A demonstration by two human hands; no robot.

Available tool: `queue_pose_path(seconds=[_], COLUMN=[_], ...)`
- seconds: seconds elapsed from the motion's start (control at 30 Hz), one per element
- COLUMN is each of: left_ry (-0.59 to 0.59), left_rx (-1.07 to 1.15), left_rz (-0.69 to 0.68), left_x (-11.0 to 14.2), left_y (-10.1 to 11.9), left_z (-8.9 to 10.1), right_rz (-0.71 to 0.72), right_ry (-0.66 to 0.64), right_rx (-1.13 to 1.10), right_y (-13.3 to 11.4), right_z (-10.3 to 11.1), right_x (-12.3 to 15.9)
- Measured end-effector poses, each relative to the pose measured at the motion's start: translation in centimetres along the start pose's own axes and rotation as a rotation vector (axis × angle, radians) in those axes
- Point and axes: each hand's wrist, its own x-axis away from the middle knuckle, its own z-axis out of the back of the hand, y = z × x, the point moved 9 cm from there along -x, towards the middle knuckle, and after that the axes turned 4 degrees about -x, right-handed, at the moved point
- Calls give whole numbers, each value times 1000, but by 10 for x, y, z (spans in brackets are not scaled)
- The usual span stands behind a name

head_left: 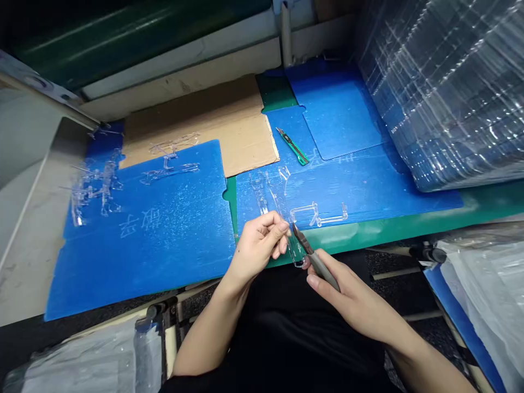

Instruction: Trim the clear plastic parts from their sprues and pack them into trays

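My left hand (262,240) is closed in a pinch on a clear plastic piece (295,254) near the table's front edge. Wrapped around the grey handles of a pair of nippers (323,268) is my right hand (347,292). The nippers' dark jaws point up and left, close to the clear piece by my left fingertips; whether they touch it I cannot tell. Just beyond my hands, more clear plastic parts (332,220) lie on a blue sheet (368,185). My left fingers hide part of the held piece.
A green utility knife (293,147) lies on the blue sheet. Clear plastic frames (94,188) are heaped at the left, and others (172,164) lie by a cardboard sheet (241,120). A tall stack of clear plastic trays (450,98) stands at the right.
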Motion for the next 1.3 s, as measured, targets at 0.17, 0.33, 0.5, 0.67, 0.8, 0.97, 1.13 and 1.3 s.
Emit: queue_pose_path(seconds=[0.17, 0.33, 0.5, 0.67, 0.8, 0.97, 1.13, 1.3], left_ry=[-11, -19, -41, -63, -86, -112, -103, -81], left_rx=[11, -2, -22, -13, -4, -12, -96, -463], left_rz=[16, 27, 49, 61, 96, 138, 210, 245], left_x=[4, 5, 4, 2, -1, -13, -31, -47], left_y=[-4, -9, -12, -9, -11, -13, -17, -12], left_z=[2, 1, -2, -8, -15, -28, -40, -34], right_rz=[3, 4, 7, 43, 60, 46, 17, -48], right_ry=[26, 18, -4, -51, -45, -90, -147, -112], right_rx=[-24, -33, -17, -23, -24, -381, -800, -1030], right_y=[0, 1, 0, -1, 3, 18, 35, 44], right_z=[-2, -3, -2, 0, 5, 8, 10, 17], right_x=[-4, -5, -6, -4, -4, -11, -21, -14])
